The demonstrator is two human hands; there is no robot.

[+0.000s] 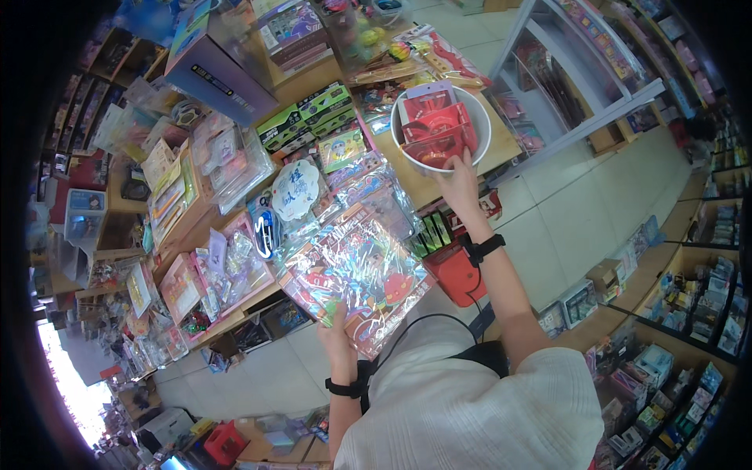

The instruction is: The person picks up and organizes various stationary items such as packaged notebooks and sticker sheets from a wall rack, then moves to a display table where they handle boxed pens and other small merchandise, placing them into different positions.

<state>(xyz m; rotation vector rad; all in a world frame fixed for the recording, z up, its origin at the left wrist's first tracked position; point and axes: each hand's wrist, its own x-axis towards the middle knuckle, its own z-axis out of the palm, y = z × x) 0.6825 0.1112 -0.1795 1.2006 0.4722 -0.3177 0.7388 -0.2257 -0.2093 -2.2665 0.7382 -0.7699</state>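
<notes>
Bucket (482, 125) and shiny packet (364, 274)
Packet's held by left hand (335, 338); red packs (435, 125) are touched by right hand (460, 178), grip unclear tbh.

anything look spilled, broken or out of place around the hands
Nothing stands out as spilled or broken. The red packages sit at uneven angles in the white bucket, but that looks like ordinary untidiness.

A shop, its table (505, 146) and shelves (689, 339) crowded with packaged goods (309, 119).
</notes>
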